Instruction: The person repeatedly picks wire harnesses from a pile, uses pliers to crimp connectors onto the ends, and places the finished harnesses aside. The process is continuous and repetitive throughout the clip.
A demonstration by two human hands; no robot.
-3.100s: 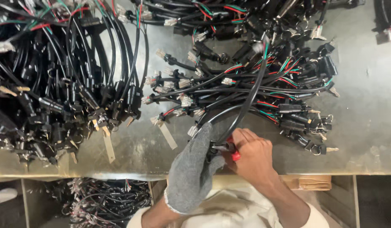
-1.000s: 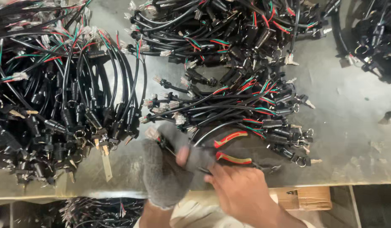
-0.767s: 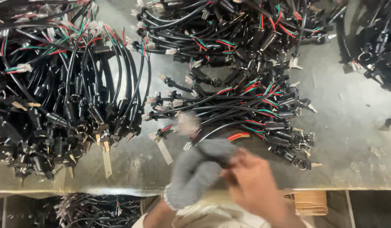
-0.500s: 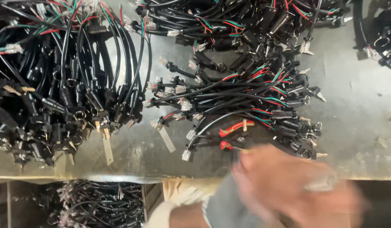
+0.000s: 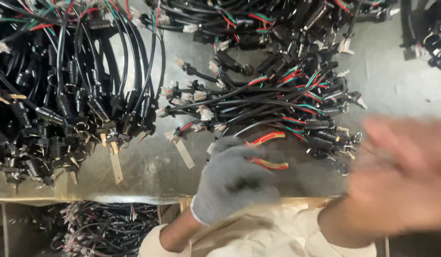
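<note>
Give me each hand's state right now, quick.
Left hand: gloved, curled over the red-handled tool on the bench; whether it grips it cannot be told.
Right hand: bare, motion-blurred; open or closed cannot be told.

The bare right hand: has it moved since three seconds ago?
Yes. The right hand has swung right, away from the red-handled pliers beside the gloved left hand.

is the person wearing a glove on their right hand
No, the right hand is bare and blurred, while only the left hand wears a grey glove, resting by the red-handled pliers.
</note>
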